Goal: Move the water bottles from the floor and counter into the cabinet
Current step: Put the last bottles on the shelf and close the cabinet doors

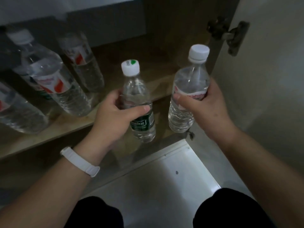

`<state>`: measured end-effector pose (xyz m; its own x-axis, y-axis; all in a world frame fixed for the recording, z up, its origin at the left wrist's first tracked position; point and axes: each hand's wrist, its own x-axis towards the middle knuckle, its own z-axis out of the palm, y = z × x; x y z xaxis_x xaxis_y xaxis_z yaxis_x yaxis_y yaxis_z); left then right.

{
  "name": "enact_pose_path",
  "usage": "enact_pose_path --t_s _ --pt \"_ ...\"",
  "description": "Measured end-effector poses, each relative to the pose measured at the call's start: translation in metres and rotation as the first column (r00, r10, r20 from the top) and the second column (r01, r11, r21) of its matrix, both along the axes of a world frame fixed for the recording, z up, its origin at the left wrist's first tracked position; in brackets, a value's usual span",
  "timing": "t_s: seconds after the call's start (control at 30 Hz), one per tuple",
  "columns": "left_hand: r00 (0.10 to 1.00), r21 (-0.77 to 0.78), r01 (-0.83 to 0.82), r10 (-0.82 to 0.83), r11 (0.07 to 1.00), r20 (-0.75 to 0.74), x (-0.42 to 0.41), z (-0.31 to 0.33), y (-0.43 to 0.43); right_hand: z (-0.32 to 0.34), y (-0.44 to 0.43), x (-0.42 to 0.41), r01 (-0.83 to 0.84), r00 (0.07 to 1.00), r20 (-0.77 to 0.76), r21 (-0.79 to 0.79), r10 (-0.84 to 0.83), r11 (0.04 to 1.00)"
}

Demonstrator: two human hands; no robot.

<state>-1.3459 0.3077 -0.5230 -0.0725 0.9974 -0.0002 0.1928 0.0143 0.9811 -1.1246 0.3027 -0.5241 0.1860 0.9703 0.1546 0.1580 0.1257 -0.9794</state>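
My left hand (113,116) grips a clear water bottle with a dark green label (139,96) around its middle, upright, white cap on top. My right hand (202,109) grips a second clear bottle with a red-and-white label (189,79), also upright. Both bottles hang in front of the open cabinet, just above the front edge of its wooden shelf (54,129). Several clear bottles with red-and-white labels (54,83) stand on the left part of that shelf.
The cabinet door (263,79) stands open at the right, its metal hinge (230,37) near the top. The shelf's right half lies bare behind the held bottles. White floor (156,178) lies below, with my dark-clad knees at the bottom edge.
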Motion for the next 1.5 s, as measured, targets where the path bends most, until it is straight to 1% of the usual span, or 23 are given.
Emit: enact_pose_path --t_s 0.2,0.4,0.53,0.67,0.73,0.93,1.03,1.17,1.27,1.37,1.43,1.5 --pt "0.999 0.115 -0.026 0.02 0.993 0.047 0.003 0.031 0.03 0.025 0.031 -0.008 0.01 0.999 -0.044 0.065 -0.007 0.998" --pt "0.996 0.176 -0.091 0.088 0.98 0.021 0.005 0.048 0.068 0.048 0.064 -0.013 -0.042 0.999 -0.013 0.078 0.043 0.996" --pt "0.992 0.191 -0.123 0.125 0.974 -0.001 0.009 0.05 0.089 0.055 0.085 -0.016 -0.054 0.999 0.0 0.062 0.054 0.997" --pt "0.99 0.181 -0.138 0.137 0.974 0.019 0.012 0.044 0.106 0.055 0.106 -0.023 -0.039 0.998 -0.037 0.046 0.041 0.998" --pt "0.99 0.18 -0.143 0.142 0.973 0.021 0.014 0.041 0.113 0.054 0.114 -0.024 -0.04 0.999 -0.029 0.038 0.041 0.998" --pt "0.984 0.198 -0.164 0.174 0.966 -0.038 0.017 0.035 0.127 0.042 0.13 -0.027 -0.048 0.998 -0.038 0.008 0.048 0.999" --pt "0.985 0.222 -0.146 0.163 0.964 -0.062 0.016 0.03 0.126 0.038 0.135 -0.03 -0.043 0.998 -0.044 0.006 0.044 0.999" --pt "0.99 0.242 -0.076 0.102 0.967 -0.096 0.014 0.02 0.119 0.035 0.135 -0.033 -0.044 0.999 0.005 0.012 0.044 0.999" --pt "0.992 0.233 -0.054 0.079 0.971 -0.1 0.012 0.015 0.121 0.028 0.131 -0.032 -0.046 0.998 0.05 0.039 0.044 0.998" --pt "0.993 0.187 -0.013 0.034 0.982 -0.109 0.005 -0.006 0.123 0.015 0.127 -0.032 -0.072 0.994 0.085 0.042 0.068 0.997" --pt "0.989 0.135 0.035 -0.015 0.99 -0.149 -0.001 -0.027 0.122 0.0 0.125 -0.031 -0.057 0.99 0.13 0.022 0.054 0.998" --pt "0.986 0.104 0.032 -0.014 0.994 -0.163 -0.003 -0.04 0.119 -0.012 0.124 -0.031 -0.027 0.984 0.177 0.008 0.025 1.0"
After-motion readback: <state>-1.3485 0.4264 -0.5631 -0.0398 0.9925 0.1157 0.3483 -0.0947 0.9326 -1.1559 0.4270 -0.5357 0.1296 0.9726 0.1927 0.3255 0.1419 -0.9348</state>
